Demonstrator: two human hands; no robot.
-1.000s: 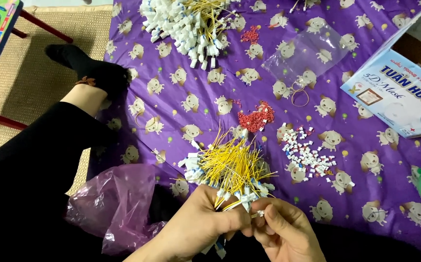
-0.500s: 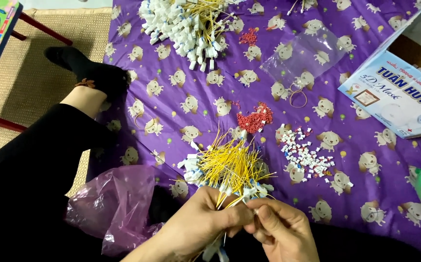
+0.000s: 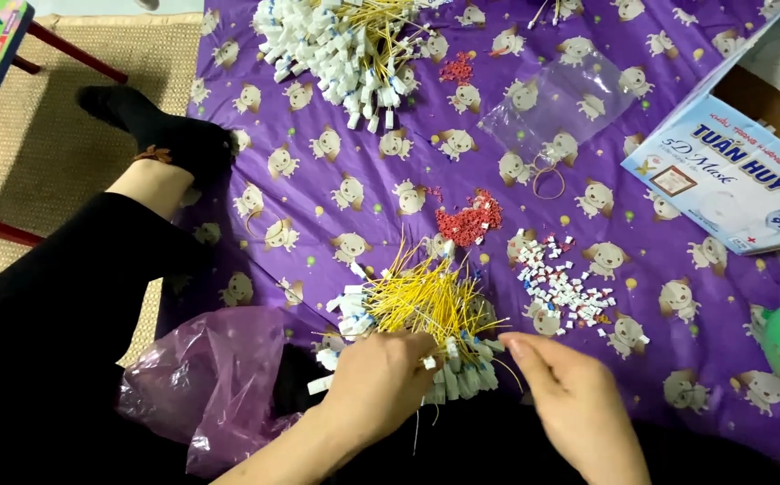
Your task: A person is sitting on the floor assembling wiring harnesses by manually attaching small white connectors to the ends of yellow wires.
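The person is sitting on the floor with a purple patterned sheet (image 3: pixel 336 162) spread out in front. The left hand (image 3: pixel 379 382) is curling down over a bundle of yellow wires with white tags (image 3: pixel 421 314), fingers closing around its near end. The right hand (image 3: pixel 569 400) is hovering just beside the bundle, fingers loosely extended and gripping nothing. Beyond the bundle a small heap of red pieces (image 3: pixel 468 223) is lying, with scattered white pieces (image 3: pixel 560 283) to its right. A larger pile of tagged wires (image 3: pixel 349 45) is sitting at the far edge, a clear bag (image 3: pixel 556 103) and a blue box (image 3: pixel 731 175) further right. A pink plastic bag (image 3: pixel 206 382) is lying by the left forearm
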